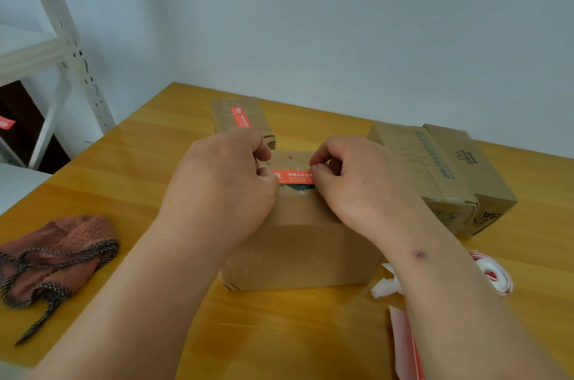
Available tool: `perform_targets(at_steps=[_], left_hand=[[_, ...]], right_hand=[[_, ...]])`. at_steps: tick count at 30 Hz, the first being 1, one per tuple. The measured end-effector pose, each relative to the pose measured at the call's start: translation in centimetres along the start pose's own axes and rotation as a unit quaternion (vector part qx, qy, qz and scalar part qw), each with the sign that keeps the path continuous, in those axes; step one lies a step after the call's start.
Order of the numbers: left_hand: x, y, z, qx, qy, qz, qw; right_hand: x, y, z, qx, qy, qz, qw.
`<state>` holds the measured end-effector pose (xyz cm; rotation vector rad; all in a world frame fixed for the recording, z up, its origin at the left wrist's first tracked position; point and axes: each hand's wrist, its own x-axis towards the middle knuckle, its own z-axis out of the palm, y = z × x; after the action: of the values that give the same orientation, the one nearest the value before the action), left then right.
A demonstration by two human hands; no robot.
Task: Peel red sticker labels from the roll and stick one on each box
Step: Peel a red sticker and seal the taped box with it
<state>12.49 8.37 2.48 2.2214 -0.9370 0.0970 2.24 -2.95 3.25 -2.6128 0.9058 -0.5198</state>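
Observation:
A cardboard box point(298, 243) stands on the wooden table in front of me. A red sticker label point(293, 176) with white print stretches across its top. My left hand point(230, 174) pinches the label's left end and my right hand point(348, 174) pinches its right end, both with curled fingers over the box top. Whether the label is fully stuck down is hidden by my fingers. Behind it stands a smaller box point(245, 118) bearing a red label point(240, 118). The sticker roll point(494, 274) lies at the right, partly behind my right forearm.
Two plain cardboard boxes point(444, 168) sit side by side at the right rear. Peeled backing strips point(403, 336) lie near the front right. A reddish chain-strapped pouch point(52, 258) rests at the left. A white metal shelf point(56, 47) stands beyond the table's left edge.

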Motion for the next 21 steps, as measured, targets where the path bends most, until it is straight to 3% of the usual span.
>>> perform_targets(at_steps=[13,21], left_hand=[[-0.3,-0.1,0.0,0.033,-0.01,0.023,0.999],[-0.5,-0.4,0.0,0.031,-0.001,0.037,0.999]], right_hand=[[-0.2,0.1,0.2,-0.02,0.024,-0.014,0.999],[-0.1,1.0,-0.3,0.005,0.017,0.027,0.999]])
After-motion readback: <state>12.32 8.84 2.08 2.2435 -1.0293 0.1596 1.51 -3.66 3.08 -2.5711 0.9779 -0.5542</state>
